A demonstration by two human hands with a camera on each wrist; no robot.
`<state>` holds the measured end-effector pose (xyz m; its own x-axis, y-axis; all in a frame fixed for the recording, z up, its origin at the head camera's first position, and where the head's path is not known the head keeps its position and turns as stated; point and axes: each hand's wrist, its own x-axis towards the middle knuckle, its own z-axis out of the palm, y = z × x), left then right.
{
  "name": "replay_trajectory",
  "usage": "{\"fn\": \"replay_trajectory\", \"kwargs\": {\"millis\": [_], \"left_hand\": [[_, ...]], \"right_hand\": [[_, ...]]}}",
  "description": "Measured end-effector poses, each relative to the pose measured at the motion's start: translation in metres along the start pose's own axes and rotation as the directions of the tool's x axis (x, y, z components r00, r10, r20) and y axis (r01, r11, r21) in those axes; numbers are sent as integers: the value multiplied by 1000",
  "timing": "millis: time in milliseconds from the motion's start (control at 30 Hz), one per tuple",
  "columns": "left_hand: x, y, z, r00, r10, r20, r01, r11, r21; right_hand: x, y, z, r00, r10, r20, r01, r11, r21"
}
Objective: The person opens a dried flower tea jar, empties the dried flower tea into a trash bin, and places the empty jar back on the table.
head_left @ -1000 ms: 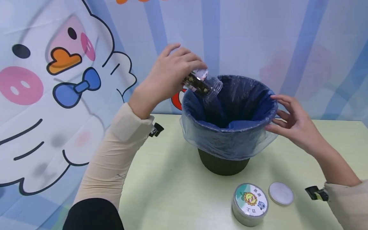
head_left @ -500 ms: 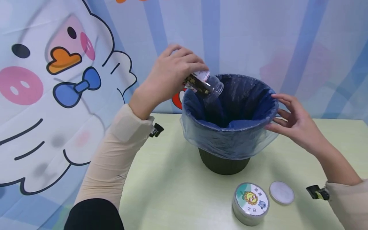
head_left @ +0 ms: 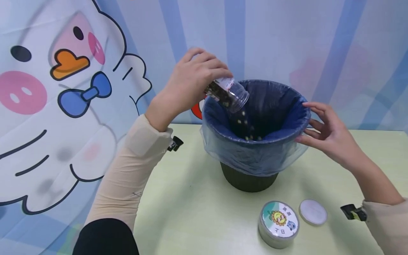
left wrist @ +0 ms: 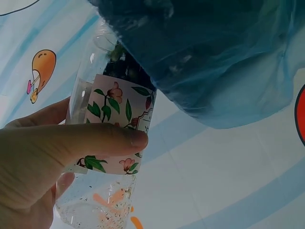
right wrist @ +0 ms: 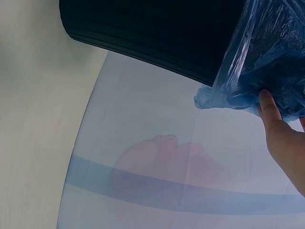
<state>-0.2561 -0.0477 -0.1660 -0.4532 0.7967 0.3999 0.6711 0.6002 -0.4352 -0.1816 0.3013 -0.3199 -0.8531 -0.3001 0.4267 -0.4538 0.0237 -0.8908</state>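
Spilling small pieces (head_left: 243,113) from a tilted clear jar (head_left: 228,93) into a lined bin (head_left: 255,157)
Gripped in the left hand (head_left: 195,77) over the bin's left side — well apart from the right hand (head_left: 332,139), holding the right side.

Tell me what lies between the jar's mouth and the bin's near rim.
A loose trail of small pale bits, below the jar and inside the bin; the head view shows it.

Clear jar (head_left: 228,93) aslant over lined bin (head_left: 250,179)
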Motion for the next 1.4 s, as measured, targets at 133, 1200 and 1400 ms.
{"fn": "replay_trajectory", "kwargs": {"millis": [133,1200,1400], "left_hand": [[1,0,-1,1000,-3,-1,3,1000,-7],[6,6,3,964,141,-227,-137,990,33],[10,9,1,969,140,-203,-132,990,54]], "right_hand": [[0,-1,0,1000,3,-7,-3,1000,-22],[-1,1,2,1000,14,-10,-14,999,-46],[-1,1,1,1000,5,-7,-5,1000,-26]]}}
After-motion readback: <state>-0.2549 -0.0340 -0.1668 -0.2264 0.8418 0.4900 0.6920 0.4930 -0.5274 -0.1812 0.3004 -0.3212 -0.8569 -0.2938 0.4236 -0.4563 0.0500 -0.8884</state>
